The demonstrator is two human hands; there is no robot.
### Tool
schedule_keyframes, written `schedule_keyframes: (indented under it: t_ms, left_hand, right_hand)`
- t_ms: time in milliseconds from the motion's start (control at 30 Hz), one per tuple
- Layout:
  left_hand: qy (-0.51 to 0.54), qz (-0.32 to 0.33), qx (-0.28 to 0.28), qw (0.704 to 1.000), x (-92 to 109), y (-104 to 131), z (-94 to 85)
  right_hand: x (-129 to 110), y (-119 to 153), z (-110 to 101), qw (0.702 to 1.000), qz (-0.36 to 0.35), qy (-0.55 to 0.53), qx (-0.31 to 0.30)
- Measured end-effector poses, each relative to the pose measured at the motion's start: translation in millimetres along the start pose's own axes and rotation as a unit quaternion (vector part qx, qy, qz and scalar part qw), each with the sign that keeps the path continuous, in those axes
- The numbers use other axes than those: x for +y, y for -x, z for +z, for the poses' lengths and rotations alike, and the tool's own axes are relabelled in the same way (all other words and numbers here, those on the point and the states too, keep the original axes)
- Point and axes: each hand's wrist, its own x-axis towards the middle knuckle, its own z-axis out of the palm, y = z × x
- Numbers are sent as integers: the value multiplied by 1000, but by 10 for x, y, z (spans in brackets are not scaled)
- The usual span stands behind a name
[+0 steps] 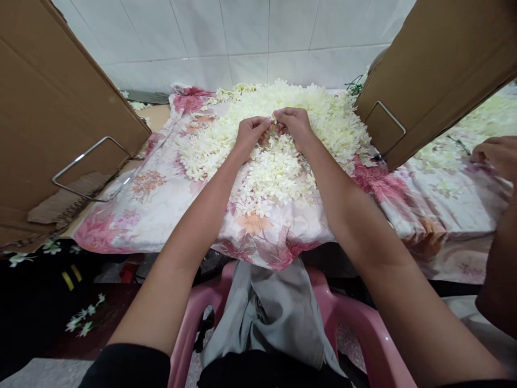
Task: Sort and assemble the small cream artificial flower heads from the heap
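A broad heap of small white artificial flowers (278, 178) lies on the flower-patterned tablecloth (181, 215). Above its middle, my left hand (252, 134) and my right hand (294, 125) almost meet at the fingertips. A small white artificial flower (273, 119) shows between them, pinched by the thumb and fingers of my right hand. My left fingers are pressed together right beside it; whatever they grip is too small to make out. Loose blossoms lie beneath both hands.
Cardboard panels stand at left (48, 108) and right (440, 70), with wire brackets (95, 170) by the left one. Behind is a white tiled wall (246, 32). Another person's hand (496, 153) is at far right, near more blossoms. A pink chair (363, 328) is below.
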Motion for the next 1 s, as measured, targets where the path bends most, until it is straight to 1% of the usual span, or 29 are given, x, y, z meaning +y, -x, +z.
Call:
schedule_keyframes:
  t_ms: [67, 267, 367, 533, 600, 700, 833, 933, 1000]
  left_hand:
    - [-10, 7, 1, 1000, -4, -2, -4]
    - [-16, 8, -31, 999, -2, -18, -1]
    - [-9, -1, -25, 1000, -9, -24, -3]
    - [-14, 8, -16, 1000, -31, -22, -14]
    - [-11, 7, -8, 1000, -37, -25, -16]
    - [3, -5, -1, 1000, -37, -29, -16]
    - [-6, -3, -21, 1000, -14, -20, -9]
    - [-20, 8, -31, 999, 15, 0, -3]
    - [-18, 4, -29, 999, 32, 13, 1]
  right_hand:
    - [-12, 20, 1, 1000, -2, 1, 0]
    - [-61, 54, 14, 1000, 7, 13, 1]
    - [-49, 32, 11, 1000, 17, 9, 10]
    - [86, -79, -44, 1000, -16, -14, -14]
    - [100, -92, -53, 1000, -16, -12, -15]
    - [36, -46, -33, 1000, 6, 0, -5]
    - [-66, 35, 5, 1000, 28, 1, 8]
    - [-85, 53, 12, 999, 32, 3, 9]
    - [-80, 51, 13, 999, 30, 5, 8]
